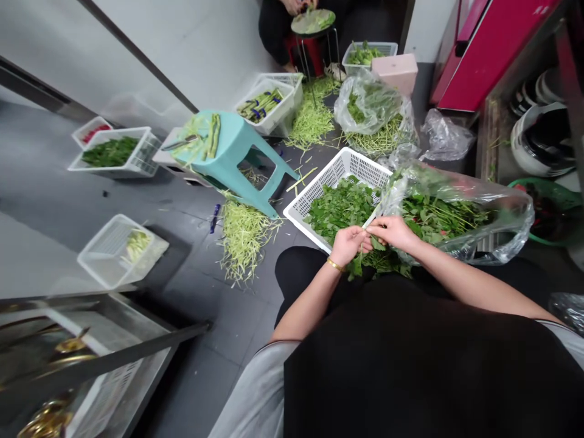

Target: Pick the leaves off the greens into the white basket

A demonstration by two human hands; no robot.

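My left hand (350,244), with a gold bracelet at its wrist, pinches a leafy green stem near the basket's front edge. Touching it at the fingertips, my right hand (391,233) pinches the same stem. Leaves hang below both hands. Just beyond them is a white perforated basket (304,198) holding picked green leaves (344,207). To the right, an open clear plastic bag (511,213) holds long leafy stems (442,213). More greens (378,260) lie at my lap, partly hidden by the hands.
A turquoise stool (235,146) carries peelings and a tool, with a peelings heap (246,237) beside it. White crates (119,255) stand at left. Another person's hands (298,6) work at a round stool (312,22). A metal rack (155,359) stands at lower left.
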